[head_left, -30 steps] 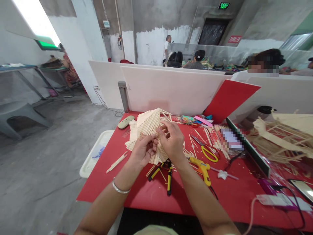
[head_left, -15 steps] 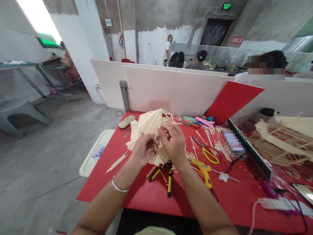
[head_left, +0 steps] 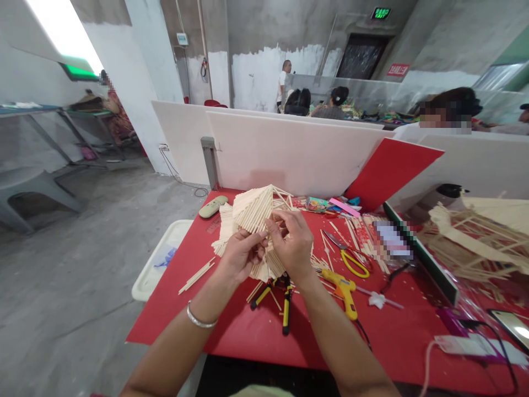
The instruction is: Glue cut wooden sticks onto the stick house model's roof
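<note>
Head: two hands (head_left: 242, 256) (head_left: 292, 242), one model (head_left: 250, 210)

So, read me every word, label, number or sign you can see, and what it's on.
"EXIT": on the lit green sign; the characters above it are too small to read.
Red wall sign: white characters, too blurred to read.
Yellow glue gun: label too small to read.
Colourful packet: no legible print.

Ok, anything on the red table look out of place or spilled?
Nothing looks clearly broken, but the right side of the red tabletop is messy: loose sticks lie at mixed angles beside the scissors, and a short pale scrap lies by the pliers.
</note>
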Motion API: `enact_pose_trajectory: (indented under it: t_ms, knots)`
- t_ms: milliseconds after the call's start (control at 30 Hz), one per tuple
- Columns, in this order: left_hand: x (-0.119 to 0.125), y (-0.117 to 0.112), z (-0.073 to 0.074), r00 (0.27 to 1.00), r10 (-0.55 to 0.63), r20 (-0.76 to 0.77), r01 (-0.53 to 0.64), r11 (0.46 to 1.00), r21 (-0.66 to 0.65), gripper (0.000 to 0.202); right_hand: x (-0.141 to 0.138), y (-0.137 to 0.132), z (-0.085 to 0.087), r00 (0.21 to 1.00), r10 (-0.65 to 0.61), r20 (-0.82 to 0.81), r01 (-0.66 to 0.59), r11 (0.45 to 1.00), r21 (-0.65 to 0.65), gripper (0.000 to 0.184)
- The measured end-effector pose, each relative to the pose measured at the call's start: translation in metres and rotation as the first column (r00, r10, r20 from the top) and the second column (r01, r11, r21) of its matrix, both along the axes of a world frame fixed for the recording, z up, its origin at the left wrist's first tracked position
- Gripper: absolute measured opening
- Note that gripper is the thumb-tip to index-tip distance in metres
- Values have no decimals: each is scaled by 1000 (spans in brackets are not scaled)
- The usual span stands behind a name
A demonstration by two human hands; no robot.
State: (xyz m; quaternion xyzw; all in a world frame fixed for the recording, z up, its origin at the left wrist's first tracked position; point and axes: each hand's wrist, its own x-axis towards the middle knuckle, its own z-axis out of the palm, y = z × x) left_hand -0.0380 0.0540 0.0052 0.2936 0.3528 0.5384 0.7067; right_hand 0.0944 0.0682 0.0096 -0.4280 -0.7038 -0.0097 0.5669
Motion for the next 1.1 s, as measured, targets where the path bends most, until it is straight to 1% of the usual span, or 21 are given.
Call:
enact_pose_trajectory:
  t_ms: [233,500,767,1100]
  knots:
    - [-2,3,-5,1000,-19,7,19,1000,15,28,1,0,0,1000,2,10,-2,1000,8,19]
    - [-3,1,0,1000,-19,18,19,1000,-14,27,2,3,-2,999,0,40,-2,999,35,20]
    - [-6,6,-5,998,-57,8,57,998,-2,26,1,3,-3,999,-9,34,7,997,71,21]
    - [-4,7,-3,999,-53,14,53,999,-3,27,3,1,-1,999,10,45,-12,999,43,20]
